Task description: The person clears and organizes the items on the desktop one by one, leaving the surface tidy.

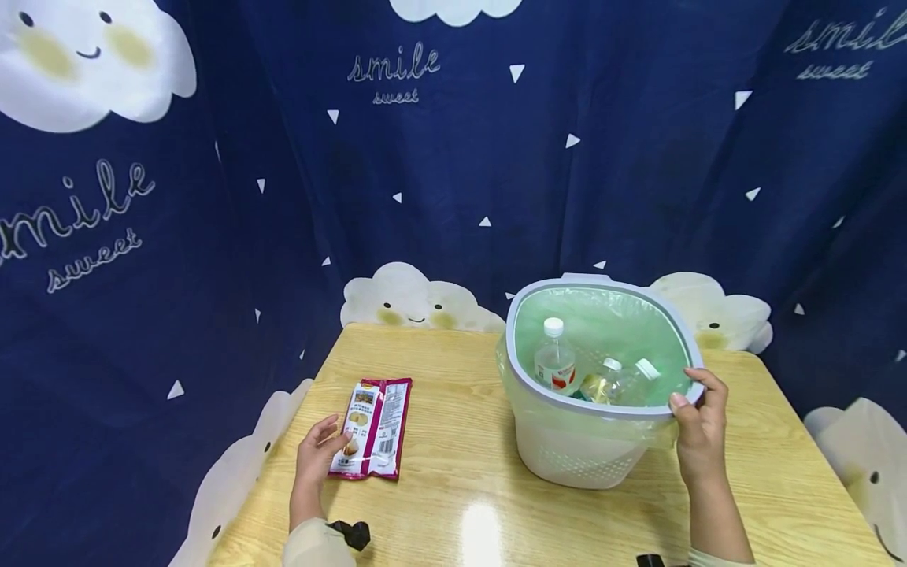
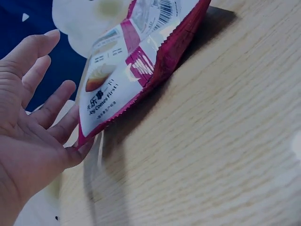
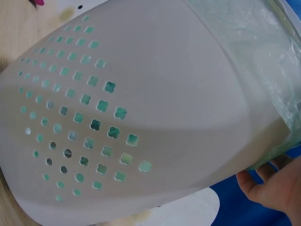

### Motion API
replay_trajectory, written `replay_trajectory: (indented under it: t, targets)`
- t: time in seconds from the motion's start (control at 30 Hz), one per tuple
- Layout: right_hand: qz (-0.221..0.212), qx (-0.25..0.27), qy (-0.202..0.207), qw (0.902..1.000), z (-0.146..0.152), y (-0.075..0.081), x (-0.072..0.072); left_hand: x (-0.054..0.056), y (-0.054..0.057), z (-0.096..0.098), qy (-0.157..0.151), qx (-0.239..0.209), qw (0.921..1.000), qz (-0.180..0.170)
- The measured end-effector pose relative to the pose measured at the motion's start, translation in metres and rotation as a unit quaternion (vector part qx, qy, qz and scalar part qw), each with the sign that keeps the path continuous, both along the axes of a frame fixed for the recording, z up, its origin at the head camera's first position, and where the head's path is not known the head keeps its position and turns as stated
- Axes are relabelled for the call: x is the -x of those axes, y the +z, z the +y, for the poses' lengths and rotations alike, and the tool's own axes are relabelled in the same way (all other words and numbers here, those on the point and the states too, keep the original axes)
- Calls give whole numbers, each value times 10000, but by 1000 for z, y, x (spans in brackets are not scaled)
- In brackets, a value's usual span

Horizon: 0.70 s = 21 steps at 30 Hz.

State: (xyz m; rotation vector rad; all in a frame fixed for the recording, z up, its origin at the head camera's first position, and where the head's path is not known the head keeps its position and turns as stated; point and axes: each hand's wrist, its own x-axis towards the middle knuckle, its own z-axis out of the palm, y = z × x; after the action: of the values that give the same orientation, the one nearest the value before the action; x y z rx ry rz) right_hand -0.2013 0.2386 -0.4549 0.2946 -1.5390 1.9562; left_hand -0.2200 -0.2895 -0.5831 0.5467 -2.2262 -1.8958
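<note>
On the left of the table lies a magenta and white snack bag (image 1: 375, 429), with food pictures and a barcode on it. My left hand (image 1: 319, 457) is at the bag's near left side, its fingers spread and loosely bent. In the left wrist view, a fingertip of that hand (image 2: 37, 122) touches the bag's corner. My right hand (image 1: 701, 425) grips the rim of a pale trash bin (image 1: 567, 453), thumb on the near side. A green bin liner (image 1: 595, 311) folds over the rim. Inside are a labelled plastic bottle (image 1: 555, 362) and other clear bottles with white caps.
Both the bin and the bag stand on a light wooden table (image 1: 453, 409). Behind it hangs a dark blue curtain (image 1: 439, 157) with clouds and triangles. Holes pierce the bin's lower wall (image 3: 75, 122).
</note>
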Motion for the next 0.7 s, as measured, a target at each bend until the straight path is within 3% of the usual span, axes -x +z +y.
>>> replay_trajectory:
  t: [0.37,0.7]
  targets:
    - [-41,50,-53,10000,-1,-1,-1,3,-6,-3,-203,304,9964,-770]
    - [-41,22,-49,10000,-1,0,0,6,-12,0,-21,601,9961,-651]
